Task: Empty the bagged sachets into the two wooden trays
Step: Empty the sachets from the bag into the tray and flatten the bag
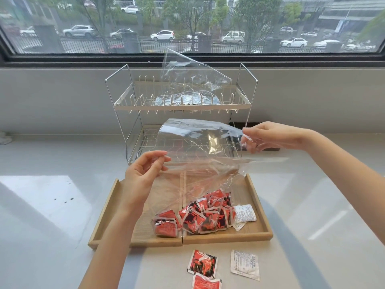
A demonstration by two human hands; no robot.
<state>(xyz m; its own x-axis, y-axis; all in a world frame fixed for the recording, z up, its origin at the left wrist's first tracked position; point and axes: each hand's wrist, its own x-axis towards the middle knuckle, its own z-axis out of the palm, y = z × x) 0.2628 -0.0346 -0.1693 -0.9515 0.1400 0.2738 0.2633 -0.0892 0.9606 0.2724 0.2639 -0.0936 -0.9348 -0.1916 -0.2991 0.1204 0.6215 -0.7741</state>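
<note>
A clear plastic bag [200, 142] hangs above two wooden trays set side by side, the left tray [108, 207] and the right tray [258, 207]. My left hand [143, 174] pinches the bag's near left edge. My right hand [268, 136] pinches its upper right edge. Several red sachets [200, 217] lie bunched in the bag's lower end, resting across both trays. White sachets [244, 215] lie in the right tray beside them. Two red sachets [203, 264] and one white sachet [245, 263] lie on the table in front of the trays.
A two-tier wire rack [181, 105] stands behind the trays, with another clear bag [191, 78] and packets on its upper shelf. A window ledge and wall run behind it. The white table [52, 205] extends to both sides.
</note>
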